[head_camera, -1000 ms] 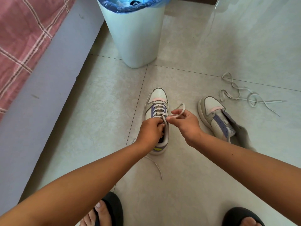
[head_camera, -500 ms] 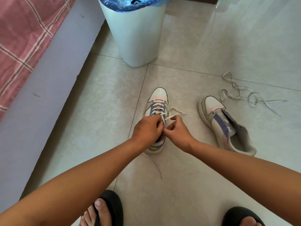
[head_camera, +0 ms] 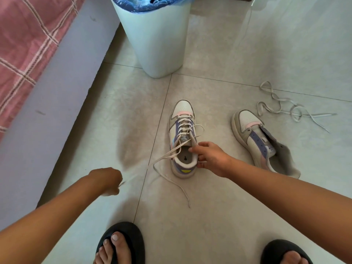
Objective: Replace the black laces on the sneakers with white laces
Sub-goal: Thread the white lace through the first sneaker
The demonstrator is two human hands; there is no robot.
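A white, purple and pink sneaker (head_camera: 182, 119) stands upright on the floor tiles with a white lace (head_camera: 167, 154) threaded through its eyelets. My right hand (head_camera: 209, 157) grips the right side of its collar. My left hand (head_camera: 108, 181), blurred, pinches one end of that lace, which runs taut from the shoe down-left. The lace's other end trails loose on the floor (head_camera: 179, 184). A second sneaker (head_camera: 257, 140) without laces lies tilted to the right. A loose white lace (head_camera: 285, 109) lies coiled beyond it.
A white waste bin (head_camera: 156, 37) with a blue liner stands behind the shoes. A bed with a pink checked cover (head_camera: 24, 44) and grey frame runs along the left. My feet in black sandals (head_camera: 122, 242) are at the bottom edge.
My left hand has pulled back from the shoe toward the lower left, drawing the lace out taut. My right hand has shifted from the lace to the sneaker's collar.
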